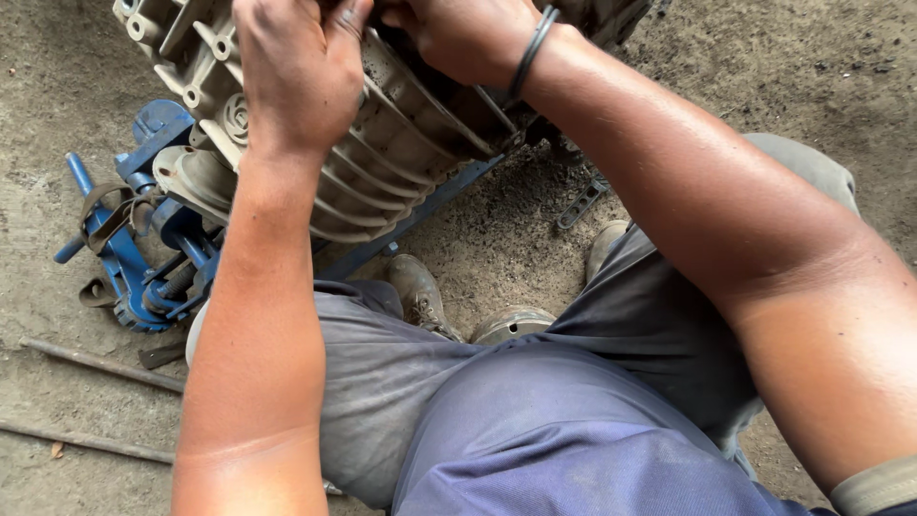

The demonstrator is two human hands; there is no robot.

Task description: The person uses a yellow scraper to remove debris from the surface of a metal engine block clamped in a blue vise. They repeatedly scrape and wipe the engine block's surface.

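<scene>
A large ribbed cast-metal housing [401, 143], dusty beige, rests tilted on a blue frame at the top of the view. My left hand [298, 72] lies on its upper ribbed face with the fingers curled over the top. My right hand [463, 33] presses on the housing just to the right, a black band around its wrist. The fingertips of both hands are cut off by the top edge, so whether they hold anything is hidden.
A blue jack-like stand [143, 248] with straps sits left of the housing. Two metal rods [95, 363] lie on the dirt floor at lower left. A small perforated metal bracket [581, 203] lies on the ground. My knees and dusty boots [420, 296] fill the centre.
</scene>
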